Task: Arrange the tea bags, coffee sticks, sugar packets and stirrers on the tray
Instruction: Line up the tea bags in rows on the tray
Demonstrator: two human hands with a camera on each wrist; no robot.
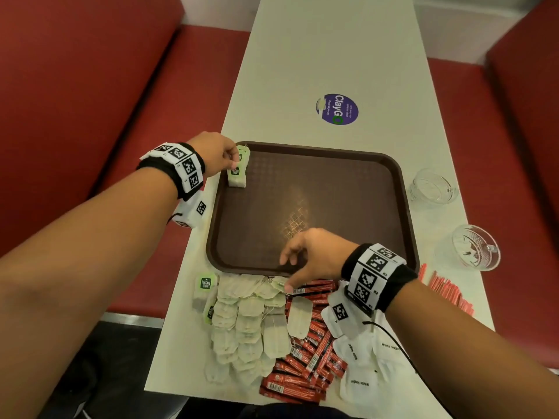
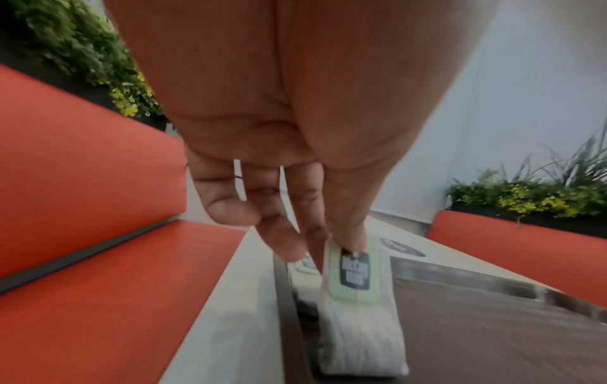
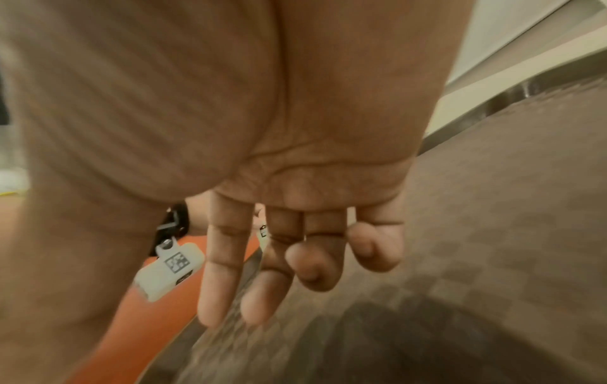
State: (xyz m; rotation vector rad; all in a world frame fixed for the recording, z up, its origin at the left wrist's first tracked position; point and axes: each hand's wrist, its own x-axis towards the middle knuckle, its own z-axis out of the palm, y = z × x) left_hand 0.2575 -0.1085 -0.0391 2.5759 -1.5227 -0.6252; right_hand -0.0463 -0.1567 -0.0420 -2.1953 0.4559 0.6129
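A brown tray (image 1: 308, 207) lies on the white table. At its far left corner my left hand (image 1: 233, 160) pinches a tea bag (image 1: 237, 176) with a green tag by its top, its lower end on the tray. In the left wrist view the thumb and forefinger (image 2: 348, 233) hold this tea bag (image 2: 358, 298); a second tea bag (image 2: 305, 275) lies just behind it. My right hand (image 1: 287, 273) hovers over the tray's near edge, fingers (image 3: 226, 285) loose and empty. Near the table's front lie piled tea bags (image 1: 242, 325), red coffee sticks (image 1: 305, 361), white sugar packets (image 1: 363, 367) and red stirrers (image 1: 447, 293).
Two clear glass cups (image 1: 432, 187) (image 1: 475, 247) stand right of the tray. A round purple sticker (image 1: 337, 108) marks the table beyond it. Red bench seats (image 1: 90, 86) flank the narrow table on both sides.
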